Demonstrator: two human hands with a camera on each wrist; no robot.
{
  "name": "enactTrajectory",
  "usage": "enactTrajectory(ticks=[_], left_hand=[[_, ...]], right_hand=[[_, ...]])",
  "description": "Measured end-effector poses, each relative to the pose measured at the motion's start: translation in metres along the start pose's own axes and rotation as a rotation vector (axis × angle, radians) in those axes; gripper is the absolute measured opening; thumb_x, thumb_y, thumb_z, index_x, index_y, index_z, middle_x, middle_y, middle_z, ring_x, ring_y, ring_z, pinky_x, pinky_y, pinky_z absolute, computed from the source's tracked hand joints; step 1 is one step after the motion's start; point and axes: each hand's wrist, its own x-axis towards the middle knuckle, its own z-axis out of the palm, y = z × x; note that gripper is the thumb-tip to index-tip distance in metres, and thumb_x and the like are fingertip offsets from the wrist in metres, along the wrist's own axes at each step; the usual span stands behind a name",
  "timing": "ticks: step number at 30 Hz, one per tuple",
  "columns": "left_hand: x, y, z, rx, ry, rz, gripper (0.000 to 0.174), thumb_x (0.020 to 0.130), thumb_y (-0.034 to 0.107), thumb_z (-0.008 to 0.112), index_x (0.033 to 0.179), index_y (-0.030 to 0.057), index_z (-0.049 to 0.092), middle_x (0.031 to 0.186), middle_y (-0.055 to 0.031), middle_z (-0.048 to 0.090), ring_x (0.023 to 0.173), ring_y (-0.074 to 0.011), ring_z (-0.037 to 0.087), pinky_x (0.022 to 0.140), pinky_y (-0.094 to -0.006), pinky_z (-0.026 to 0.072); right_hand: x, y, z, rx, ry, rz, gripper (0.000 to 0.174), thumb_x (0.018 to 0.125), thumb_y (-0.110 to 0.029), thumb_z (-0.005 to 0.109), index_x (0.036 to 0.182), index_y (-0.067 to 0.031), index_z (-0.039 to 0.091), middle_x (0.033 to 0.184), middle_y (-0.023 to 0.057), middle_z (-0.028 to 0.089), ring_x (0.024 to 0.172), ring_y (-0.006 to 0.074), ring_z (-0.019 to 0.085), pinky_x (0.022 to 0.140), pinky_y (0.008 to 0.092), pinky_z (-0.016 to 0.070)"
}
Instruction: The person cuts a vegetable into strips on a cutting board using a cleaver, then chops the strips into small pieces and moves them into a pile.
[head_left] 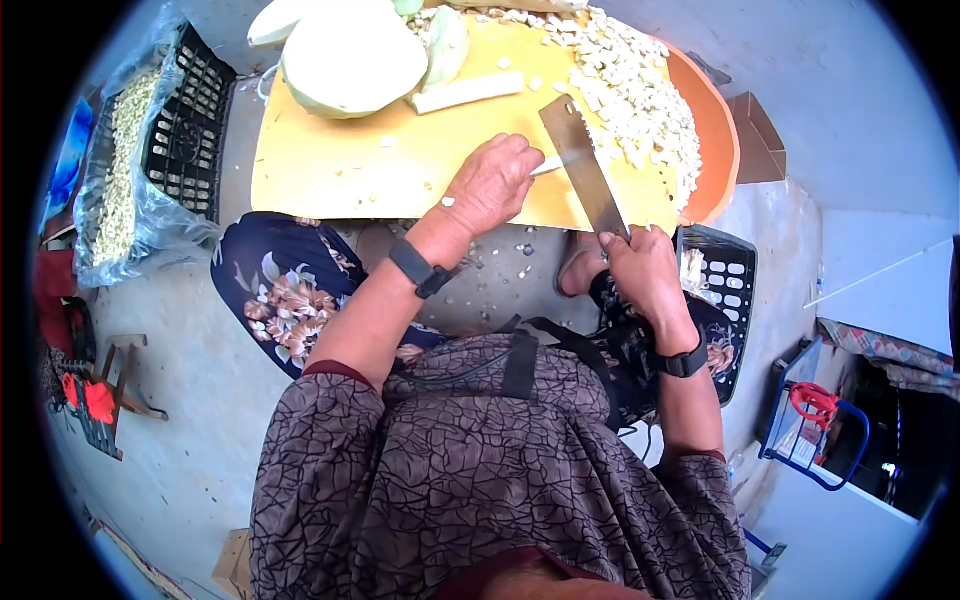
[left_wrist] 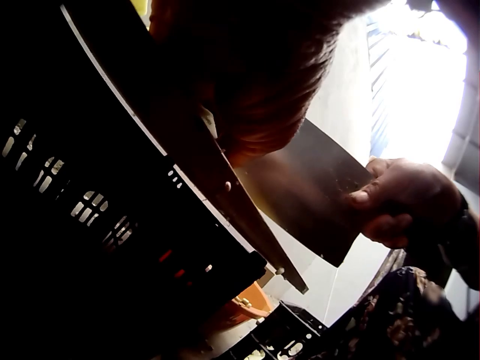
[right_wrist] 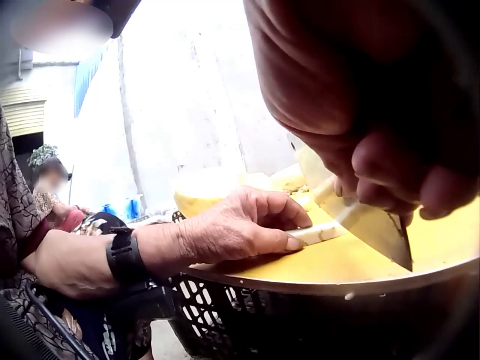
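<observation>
On the yellow board (head_left: 330, 180) the left hand (head_left: 492, 185) pinches a pale strip (right_wrist: 319, 233) between thumb and fingers, its end at the blade. The right hand (head_left: 642, 268) grips the near end of a broad cleaver (head_left: 585, 165), whose blade crosses the strip; in the right wrist view that hand (right_wrist: 352, 112) looms large above the blade (right_wrist: 375, 229). A large pale round vegetable (head_left: 352, 62) and another cut stick (head_left: 468, 92) lie farther back. The left wrist view shows the left hand (left_wrist: 262, 90) dark beside the blade (left_wrist: 300, 191), with the right hand (left_wrist: 405, 199) beyond.
Many small diced pieces (head_left: 640, 85) are heaped at the board's right, beside an orange basin (head_left: 715, 150). Black crates stand at left (head_left: 190, 130) and right (head_left: 735, 270), the left one beside a plastic-lined heap of pieces (head_left: 122, 170). Another person (right_wrist: 54, 187) sits in the background.
</observation>
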Motion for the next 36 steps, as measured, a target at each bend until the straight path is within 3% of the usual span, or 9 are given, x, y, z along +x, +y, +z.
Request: enactTrajectory(ticks=[3,6,9,12,15,18,24,33,36], left_hand=[[-0.001,-0.002,0.001,-0.014,0.0,0.003,0.023,0.075,-0.002,0.063,0.097,0.0023,0.064,0.089,-0.0138,0.056,0.092,-0.0335,0.058,0.083,-0.0427,0.0511],[-0.001,-0.003,0.001,-0.022,-0.014,0.0,0.022,0.075,-0.001,0.064,0.097,0.0024,0.063,0.089,-0.0139,0.056,0.092,-0.0336,0.058,0.083,-0.0429,0.051],[0.002,-0.002,-0.003,-0.02,-0.034,0.012,0.022,0.076,0.001,0.064,0.098,0.0028,0.063,0.089,-0.0138,0.056,0.092,-0.0334,0.058,0.083,-0.0427,0.0509],[-0.002,0.002,-0.012,0.001,-0.05,0.013,0.022,0.077,0.002,0.064,0.099,0.0034,0.063,0.089,-0.0135,0.056,0.091,-0.0329,0.058,0.081,-0.0426,0.0509],[-0.001,0.001,-0.016,0.026,-0.067,0.022,0.023,0.079,0.002,0.064,0.101,0.004,0.063,0.089,-0.0131,0.055,0.09,-0.0327,0.058,0.08,-0.0425,0.0508],[-0.002,0.001,-0.012,0.022,-0.082,0.05,0.023,0.079,0.001,0.062,0.102,0.0043,0.062,0.087,-0.013,0.055,0.089,-0.0328,0.058,0.079,-0.0428,0.0507],[0.001,0.002,-0.004,0.021,-0.061,0.095,0.021,0.079,-0.001,0.06,0.099,0.004,0.061,0.086,-0.0131,0.053,0.087,-0.0329,0.058,0.078,-0.0427,0.0507],[-0.001,0.002,0.0,-0.023,-0.049,0.059,0.02,0.078,-0.002,0.06,0.097,0.0026,0.062,0.085,-0.0134,0.054,0.087,-0.0332,0.058,0.078,-0.0429,0.0515],[0.0,0.003,0.002,-0.047,-0.075,0.046,0.021,0.078,-0.001,0.061,0.099,0.0027,0.062,0.086,-0.0134,0.054,0.089,-0.0331,0.059,0.079,-0.0425,0.0517]], right_hand=[[0.004,0.005,0.004,0.006,-0.008,-0.028,0.033,0.09,-0.023,0.062,0.085,0.0085,0.071,0.084,0.0306,0.066,0.083,0.0452,0.066,0.081,0.047,0.0518],[0.012,-0.007,0.002,0.052,-0.171,0.122,0.032,0.089,-0.022,0.063,0.084,0.0081,0.071,0.082,0.0304,0.066,0.084,0.0445,0.066,0.079,0.0462,0.0525],[0.024,0.0,0.014,-0.08,-0.073,-0.025,0.032,0.088,-0.023,0.063,0.084,0.0086,0.071,0.083,0.0303,0.067,0.084,0.0442,0.067,0.078,0.0461,0.0527],[0.031,-0.007,0.008,0.147,-0.152,0.205,0.034,0.088,-0.024,0.064,0.084,0.0097,0.07,0.085,0.03,0.067,0.086,0.0443,0.067,0.079,0.0466,0.0526],[0.034,0.014,0.023,0.094,0.022,0.061,0.035,0.088,-0.024,0.064,0.085,0.0104,0.07,0.085,0.0302,0.067,0.086,0.0443,0.066,0.08,0.0464,0.0523],[0.022,0.017,0.018,0.149,-0.027,0.115,0.036,0.089,-0.025,0.063,0.086,0.011,0.069,0.083,0.0314,0.066,0.087,0.0446,0.066,0.081,0.0463,0.0519],[0.003,0.008,0.004,0.056,-0.024,0.006,0.037,0.09,-0.025,0.061,0.083,0.0109,0.069,0.083,0.0327,0.065,0.084,0.0461,0.065,0.08,0.0471,0.0515],[0.006,0.004,0.009,0.048,-0.038,0.008,0.034,0.089,-0.022,0.063,0.081,0.0107,0.068,0.081,0.0321,0.064,0.082,0.047,0.065,0.077,0.0467,0.0519],[0.015,-0.011,0.005,-0.036,-0.167,0.053,0.033,0.089,-0.022,0.062,0.081,0.0095,0.069,0.082,0.0319,0.065,0.083,0.0461,0.065,0.078,0.0464,0.0524]])
